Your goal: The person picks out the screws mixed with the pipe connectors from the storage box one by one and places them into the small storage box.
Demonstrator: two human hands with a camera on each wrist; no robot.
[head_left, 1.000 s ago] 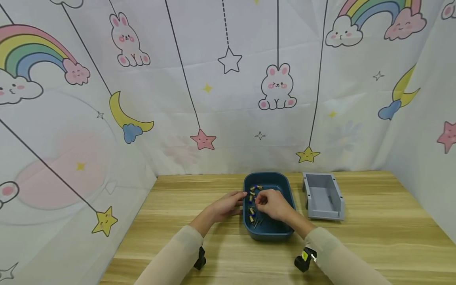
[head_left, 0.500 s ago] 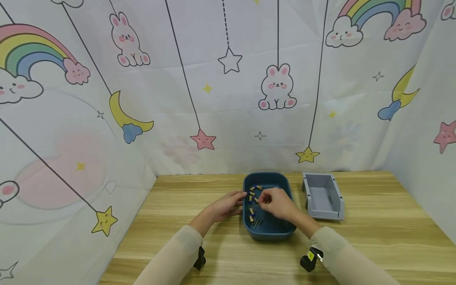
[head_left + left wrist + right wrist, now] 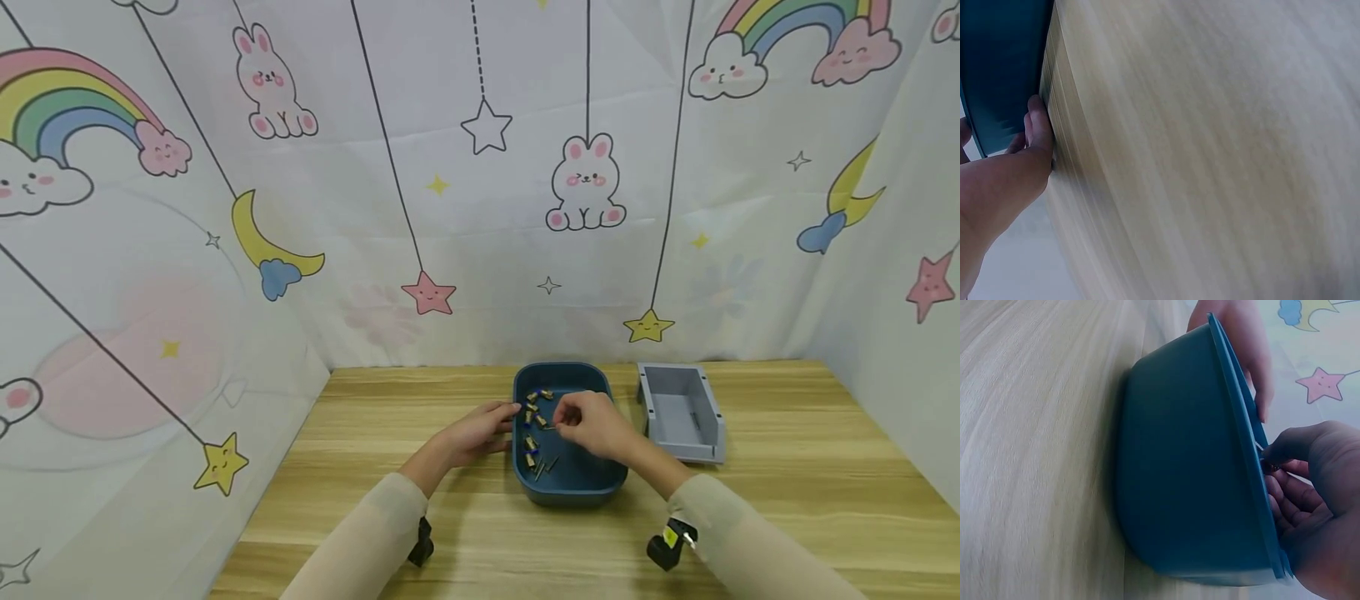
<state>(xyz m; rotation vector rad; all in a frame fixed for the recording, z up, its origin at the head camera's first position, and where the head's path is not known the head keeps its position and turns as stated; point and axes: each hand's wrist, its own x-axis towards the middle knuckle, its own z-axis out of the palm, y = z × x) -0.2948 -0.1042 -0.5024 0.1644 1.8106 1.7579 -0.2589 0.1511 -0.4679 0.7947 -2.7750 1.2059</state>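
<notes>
"While the blue bin (image 3: 570, 500) is touched at lower centre by the left hand's (image 3: 478, 435) nearly straight fingers, what is held in the right hand (image 3: 596, 427)?"

"Over the bin's floor, a thin metal piece (image 3: 551, 428) is pinched: likely light, stiff, slippery, best taken mid-length. One end is hidden by fingertips."

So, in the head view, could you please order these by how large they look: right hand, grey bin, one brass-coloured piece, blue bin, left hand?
1. Blue bin
2. Grey bin
3. Left hand and right hand: too alike to rank
4. One brass-coloured piece
</notes>
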